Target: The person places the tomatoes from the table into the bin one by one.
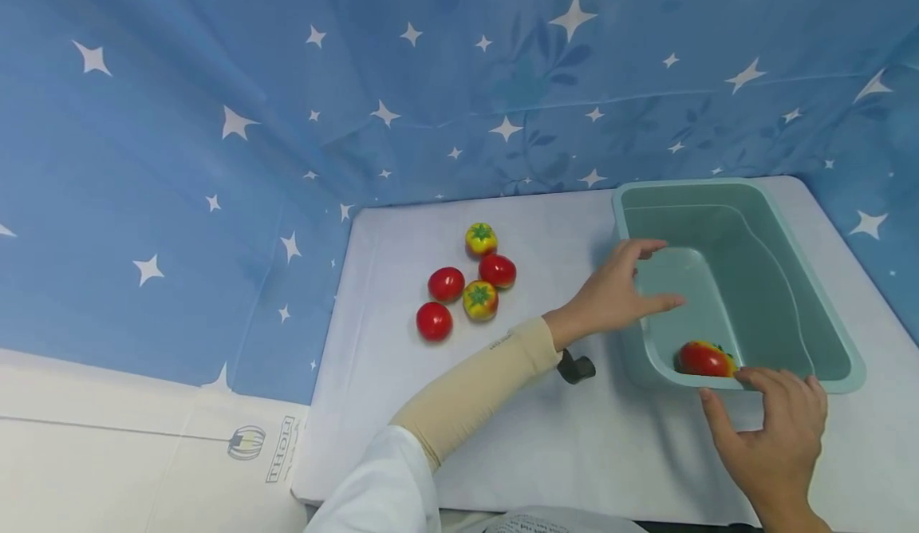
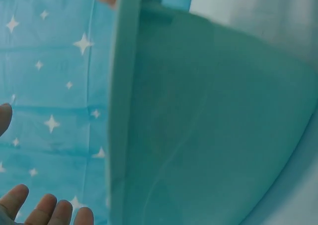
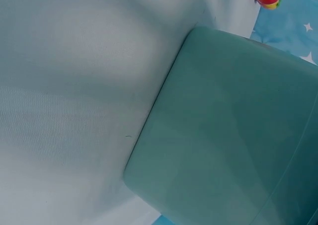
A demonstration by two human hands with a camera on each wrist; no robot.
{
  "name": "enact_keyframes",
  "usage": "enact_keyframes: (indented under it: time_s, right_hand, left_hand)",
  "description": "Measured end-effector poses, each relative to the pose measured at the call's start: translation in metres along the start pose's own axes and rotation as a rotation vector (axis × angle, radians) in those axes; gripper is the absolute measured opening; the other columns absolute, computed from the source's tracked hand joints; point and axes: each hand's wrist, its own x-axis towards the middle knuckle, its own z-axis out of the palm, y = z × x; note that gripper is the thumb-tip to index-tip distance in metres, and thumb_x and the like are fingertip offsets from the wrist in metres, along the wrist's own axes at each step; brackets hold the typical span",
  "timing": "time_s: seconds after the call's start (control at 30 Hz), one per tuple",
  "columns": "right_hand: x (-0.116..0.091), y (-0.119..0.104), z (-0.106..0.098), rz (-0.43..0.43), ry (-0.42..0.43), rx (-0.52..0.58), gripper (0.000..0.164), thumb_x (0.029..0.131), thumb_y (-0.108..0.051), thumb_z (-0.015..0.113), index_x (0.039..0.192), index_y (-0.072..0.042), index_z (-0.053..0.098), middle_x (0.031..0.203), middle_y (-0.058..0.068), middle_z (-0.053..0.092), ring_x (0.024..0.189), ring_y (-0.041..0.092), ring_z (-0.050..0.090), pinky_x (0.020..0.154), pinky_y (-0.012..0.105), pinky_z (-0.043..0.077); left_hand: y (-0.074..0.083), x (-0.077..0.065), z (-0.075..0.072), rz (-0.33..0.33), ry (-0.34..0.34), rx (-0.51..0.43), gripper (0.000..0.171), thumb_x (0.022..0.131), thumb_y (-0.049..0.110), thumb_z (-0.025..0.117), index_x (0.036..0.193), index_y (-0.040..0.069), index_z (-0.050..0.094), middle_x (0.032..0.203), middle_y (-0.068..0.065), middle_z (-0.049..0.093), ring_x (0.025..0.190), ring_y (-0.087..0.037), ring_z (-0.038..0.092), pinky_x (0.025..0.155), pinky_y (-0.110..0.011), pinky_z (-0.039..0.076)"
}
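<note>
My left hand (image 1: 621, 286) reaches over the left rim of a pale teal plastic bin (image 1: 782, 286). Its thumb and fingers are spread apart with nothing between them. In the left wrist view its fingertips (image 2: 47, 210) show beside the bin's rim (image 2: 121, 111). At the near rim is my right hand (image 1: 778, 429), fingertips at the edge and thumb extended outside; whether it bears on the rim cannot be told. A red and yellow toy tomato (image 1: 706, 358) lies in the bin's near left corner. The right wrist view shows the bin's outer wall (image 3: 223, 125) but no hand.
Left of the bin, several toy tomatoes (image 1: 447, 284) sit grouped on the white table (image 1: 388, 405), some with green tops. A small black object (image 1: 577, 367) shows beside the left forearm. Blue star-patterned cloth (image 1: 431, 62) hangs behind the table.
</note>
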Motion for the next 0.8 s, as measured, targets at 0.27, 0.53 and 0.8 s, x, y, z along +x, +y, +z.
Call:
enact_keyframes:
  time_s: [0.27, 0.53, 0.8]
  right_hand:
    - [0.0, 0.0, 0.001, 0.015, 0.012, 0.017, 0.071, 0.081, -0.058, 0.066, 0.099, 0.011, 0.063, 0.1, 0.032, 0.061, 0.102, 0.048, 0.049, 0.112, 0.057, 0.02]
    - [0.0, 0.004, 0.002, 0.013, 0.015, 0.021, 0.07, 0.08, -0.058, 0.067, 0.099, 0.01, 0.063, 0.1, 0.031, 0.062, 0.1, 0.046, 0.049, 0.111, 0.057, 0.021]
    - [-0.002, 0.005, 0.0, 0.032, 0.008, 0.006, 0.066, 0.08, -0.054, 0.07, 0.101, 0.009, 0.064, 0.102, 0.03, 0.063, 0.1, 0.044, 0.049, 0.112, 0.056, 0.021]
  left_hand:
    - [-0.021, -0.001, -0.039, 0.023, 0.154, -0.171, 0.07, 0.089, 0.028, 0.072, 0.147, 0.013, 0.036, 0.146, -0.001, 0.04, 0.127, -0.007, 0.045, 0.1, -0.017, 0.042]
    - [-0.069, -0.029, -0.08, -0.051, 0.378, -0.311, 0.06, 0.091, 0.021, 0.07, 0.143, 0.01, 0.04, 0.144, -0.005, 0.044, 0.127, -0.015, 0.048, 0.105, -0.039, 0.043]
    - [-0.149, -0.08, -0.105, -0.292, 0.571, -0.242, 0.065, 0.09, 0.029, 0.071, 0.143, 0.011, 0.039, 0.143, -0.006, 0.045, 0.129, -0.026, 0.047, 0.105, -0.042, 0.043]
